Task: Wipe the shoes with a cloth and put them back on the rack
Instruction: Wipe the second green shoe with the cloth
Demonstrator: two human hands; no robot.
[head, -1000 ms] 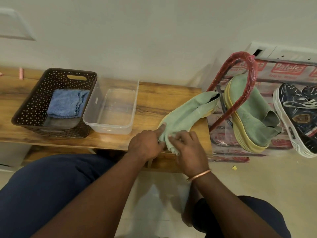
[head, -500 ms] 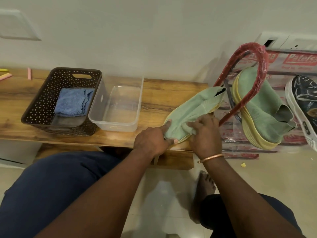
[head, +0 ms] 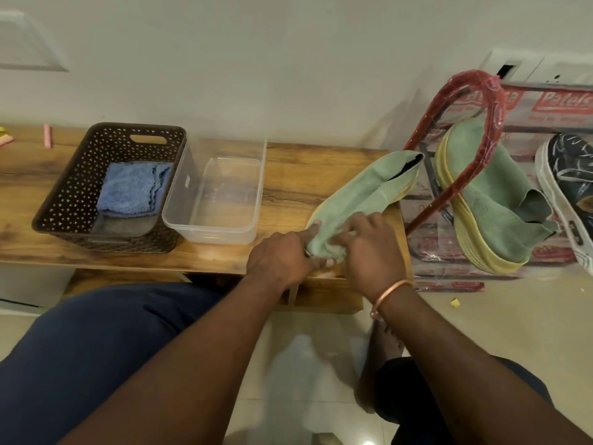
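Observation:
A pale green slip-on shoe (head: 369,191) with a yellow sole lies on the right end of the wooden bench (head: 288,168), its opening pointing toward the rack. My left hand (head: 279,261) grips its toe end, thumb on top. My right hand (head: 372,252) has curled fingers on a bunched green cloth (head: 324,248) pressed against the toe area. The matching green shoe (head: 481,200) leans on the red-framed shoe rack (head: 494,101) at the right.
A dark patterned sneaker (head: 571,175) sits on the rack beside the green shoe. On the bench stand a brown perforated basket (head: 67,200) holding a folded blue cloth (head: 131,191) and a clear plastic container (head: 208,232). My knees are below the bench edge.
My right hand slid up the shoe and has come back toward the toe. The left hand kept its hold on the toe end. The camera shifted slightly.

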